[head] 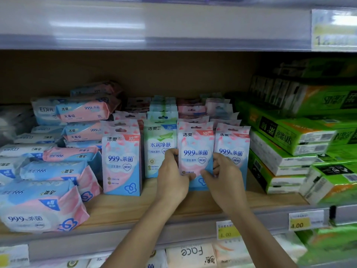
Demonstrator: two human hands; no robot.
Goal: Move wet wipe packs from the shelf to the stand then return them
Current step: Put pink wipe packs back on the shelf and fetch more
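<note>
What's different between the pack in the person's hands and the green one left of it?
The held pack is pink and blue; the green pack is pale green and white. The left hand and right hand grip the held pack's lower sides; neither grips the green pack. The held pack shows a large 99.9%; the green pack only characters. Both stand upright, same shape, 10 in the top corner.

- pink-and-blue plastic-film wet wipe pack (195, 149): glossy, smooth, slightly crinkled
- pale wooden shelf board (135, 206): matt, grained
- green tissue bundles (289, 132): shiny plastic wrap
- yellow paper price tag (228, 232): matt
</note>
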